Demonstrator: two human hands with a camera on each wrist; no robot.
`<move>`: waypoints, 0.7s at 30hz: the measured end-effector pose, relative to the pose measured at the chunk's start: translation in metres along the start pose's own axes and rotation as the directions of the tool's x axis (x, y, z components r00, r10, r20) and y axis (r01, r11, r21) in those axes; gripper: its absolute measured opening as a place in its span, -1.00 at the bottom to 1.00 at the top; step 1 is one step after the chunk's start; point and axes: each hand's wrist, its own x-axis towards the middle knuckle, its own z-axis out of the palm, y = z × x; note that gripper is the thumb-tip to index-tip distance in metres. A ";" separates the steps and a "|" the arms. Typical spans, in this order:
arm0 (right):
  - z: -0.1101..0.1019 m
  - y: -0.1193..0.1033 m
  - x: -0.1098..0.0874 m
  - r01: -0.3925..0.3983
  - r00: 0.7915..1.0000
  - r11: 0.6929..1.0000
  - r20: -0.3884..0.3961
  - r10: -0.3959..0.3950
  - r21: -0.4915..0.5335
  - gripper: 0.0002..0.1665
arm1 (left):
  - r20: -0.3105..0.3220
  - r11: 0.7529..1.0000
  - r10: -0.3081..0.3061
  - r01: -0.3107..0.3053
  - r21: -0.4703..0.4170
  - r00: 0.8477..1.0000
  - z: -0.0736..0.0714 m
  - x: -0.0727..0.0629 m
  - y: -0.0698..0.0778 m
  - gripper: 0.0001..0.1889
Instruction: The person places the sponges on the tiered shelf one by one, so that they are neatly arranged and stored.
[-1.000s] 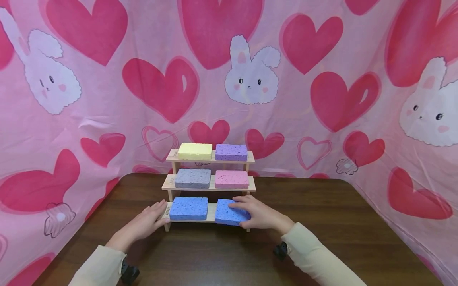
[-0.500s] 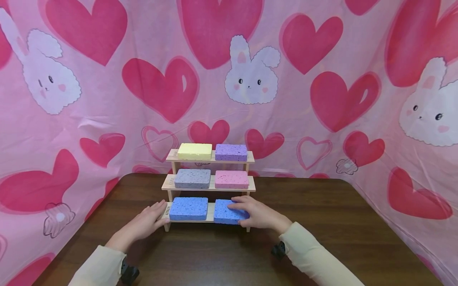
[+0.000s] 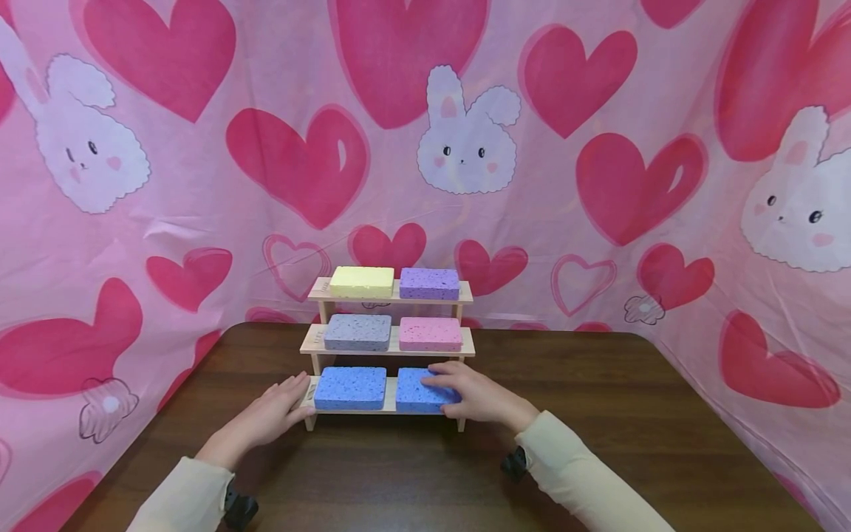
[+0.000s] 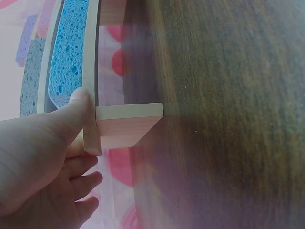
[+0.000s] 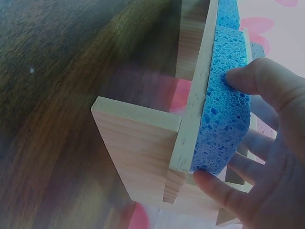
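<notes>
A three-tier wooden shelf [image 3: 392,411] carries sponges in pairs. On its bottom tier, the right blue sponge [image 3: 415,391] lies flat beside the left blue sponge [image 3: 350,388], a small gap between them. My right hand [image 3: 482,397] holds the right sponge near its outer end. In the right wrist view, the thumb [image 5: 248,78] presses its front face, and other fingers reach its end and far side. My left hand [image 3: 266,415] grips the left end of the bottom tier, thumb [image 4: 78,102] on the board's front edge near the left sponge.
Grey [image 3: 357,332] and pink [image 3: 430,334] sponges lie on the middle tier, yellow [image 3: 362,282] and purple [image 3: 429,284] ones on top. The shelf stands on a dark wooden table [image 3: 412,480]. A pink cloth with hearts and rabbits [image 3: 399,185] hangs around it.
My right hand has shifted the right blue sponge slightly left and back, and its front edge now runs straighter along the tier. The left hand has stayed in place.
</notes>
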 end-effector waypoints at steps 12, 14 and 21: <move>0.001 0.002 0.004 -0.010 1.000 1.000 0.004 0.010 0.007 -0.34 | -0.004 1.000 0.012 -0.012 0.009 1.000 -0.001 -0.002 0.000 -0.26; 0.001 0.001 0.004 -0.010 1.000 1.000 0.004 0.010 0.011 -0.34 | -0.002 1.000 0.011 -0.011 0.001 1.000 -0.001 -0.002 0.000 -0.26; -0.001 0.000 0.002 -0.011 1.000 1.000 -0.006 0.011 -0.004 -0.34 | 0.014 0.998 -0.026 0.027 -0.063 1.000 -0.003 0.000 -0.003 -0.21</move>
